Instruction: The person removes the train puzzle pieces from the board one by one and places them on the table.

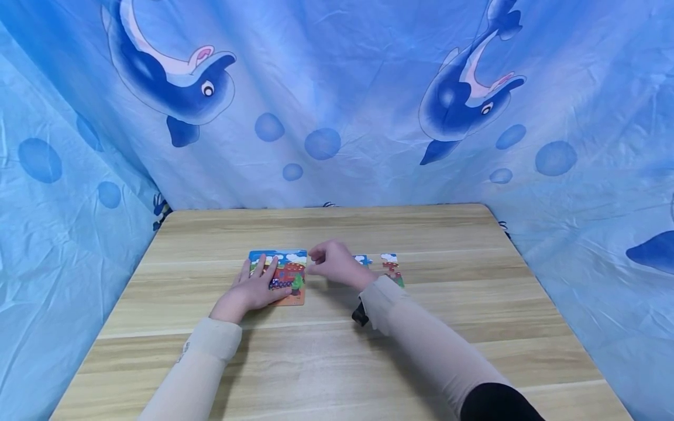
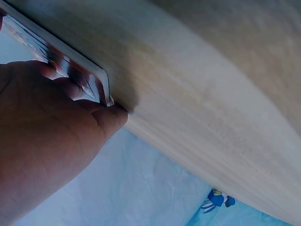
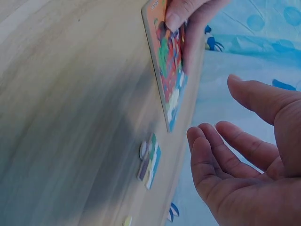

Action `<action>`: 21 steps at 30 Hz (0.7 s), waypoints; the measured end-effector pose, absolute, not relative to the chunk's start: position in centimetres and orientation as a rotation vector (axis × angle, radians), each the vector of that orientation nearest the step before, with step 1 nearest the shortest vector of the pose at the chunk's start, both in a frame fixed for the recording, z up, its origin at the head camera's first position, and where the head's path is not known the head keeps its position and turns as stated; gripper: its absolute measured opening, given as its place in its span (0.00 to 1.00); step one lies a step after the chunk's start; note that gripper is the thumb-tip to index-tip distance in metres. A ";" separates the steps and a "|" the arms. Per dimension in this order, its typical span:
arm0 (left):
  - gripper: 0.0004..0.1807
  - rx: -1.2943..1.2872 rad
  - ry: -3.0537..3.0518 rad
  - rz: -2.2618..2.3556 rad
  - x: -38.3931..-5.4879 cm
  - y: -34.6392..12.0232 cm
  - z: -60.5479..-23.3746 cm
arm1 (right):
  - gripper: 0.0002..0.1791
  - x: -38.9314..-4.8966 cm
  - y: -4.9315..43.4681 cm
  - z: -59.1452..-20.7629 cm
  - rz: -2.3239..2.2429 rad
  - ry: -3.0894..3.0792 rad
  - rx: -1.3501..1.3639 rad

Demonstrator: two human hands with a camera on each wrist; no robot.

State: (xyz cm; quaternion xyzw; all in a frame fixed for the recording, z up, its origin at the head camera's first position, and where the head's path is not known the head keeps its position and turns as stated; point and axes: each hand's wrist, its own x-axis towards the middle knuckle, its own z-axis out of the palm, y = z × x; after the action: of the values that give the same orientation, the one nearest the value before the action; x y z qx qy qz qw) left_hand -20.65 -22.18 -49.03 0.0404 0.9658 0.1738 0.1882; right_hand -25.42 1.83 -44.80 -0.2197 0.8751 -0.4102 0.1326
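My left hand [image 1: 253, 291] lies on a jigsaw puzzle board [image 1: 292, 257], its fingers spread across the colourful picture. That board shows a blue sky, a red shape and a green tree. In the left wrist view the thumb of this hand [image 2: 42, 122] lies right at a corner of the board. Just beyond the board's right edge is my right hand [image 1: 339, 264]. Its fingers [image 3: 225, 155] bend loosely in the right wrist view, with nothing between them and the thumb. Loose puzzle pieces [image 1: 390, 258] lie to its right, partly hidden by the hand and wrist.
The wood-grain table [image 1: 295, 362] carries the board and pieces. A blue curtain [image 1: 368, 175] with dolphins and bubbles stands behind it and along both sides. A small black device [image 1: 360, 314] sits under my right wrist.
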 end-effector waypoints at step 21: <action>0.65 0.132 2.717 0.452 -22.0 -23.2 -51.1 | 0.22 -26.2 -2.7 -46.1 -0.835 2.560 -0.738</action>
State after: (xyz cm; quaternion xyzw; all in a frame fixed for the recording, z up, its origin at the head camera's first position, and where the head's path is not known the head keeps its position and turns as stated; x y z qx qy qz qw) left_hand -21.96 -23.16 -51.15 0.0471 0.9672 0.1609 0.1908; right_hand -26.21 -2.70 -46.13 -0.2603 0.9030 -0.2945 0.1738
